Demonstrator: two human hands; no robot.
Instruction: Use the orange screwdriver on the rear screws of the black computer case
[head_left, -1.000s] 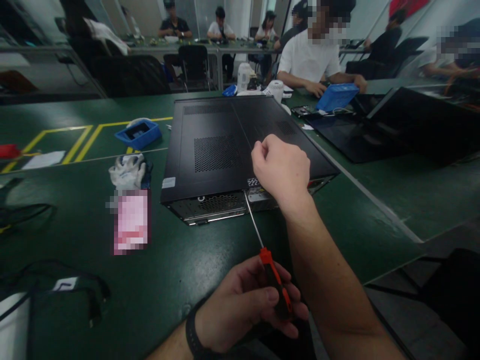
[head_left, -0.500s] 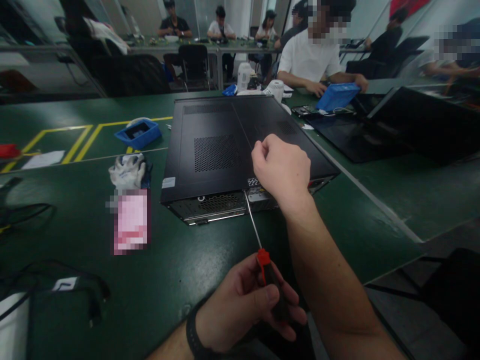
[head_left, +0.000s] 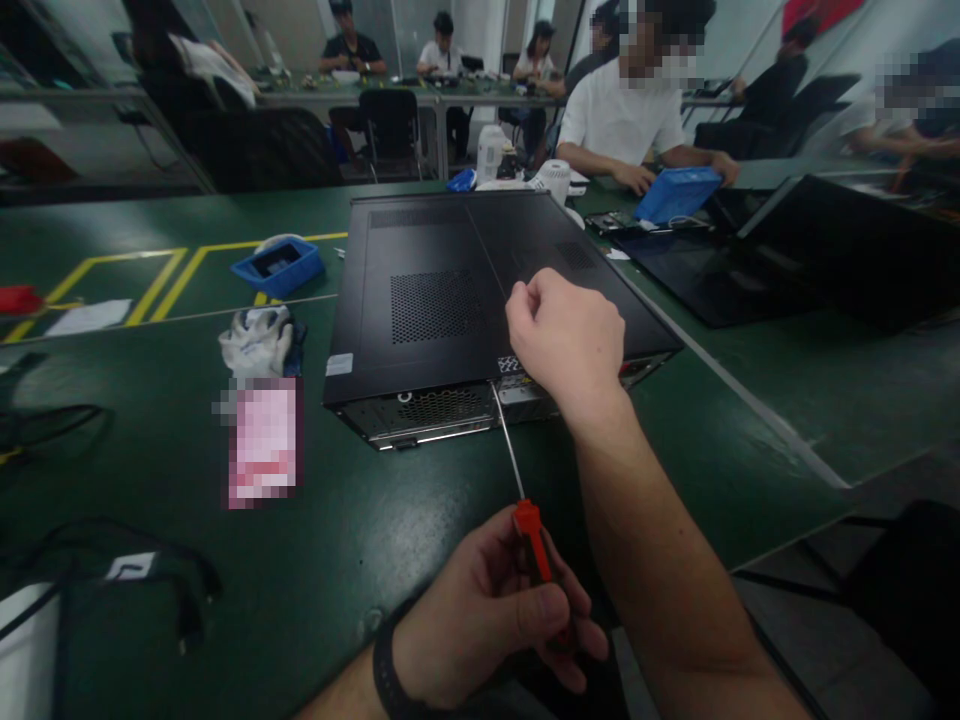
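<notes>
head | left hand (head_left: 480,610): screwdriver (head_left: 531,525) at case (head_left: 442,235) | blue bin (head_left: 291,280): dark contents (head_left: 276,260)

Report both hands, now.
Left hand: closed around a screwdriver.
Right hand: curled closed over the black computer case; whether it grips anything cannot be told.

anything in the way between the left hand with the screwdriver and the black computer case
Nothing visible: from the left hand, the screwdriver has its shaft running clear to the near edge of the black computer case. The right hand is to the shaft's right, not across it.
</notes>
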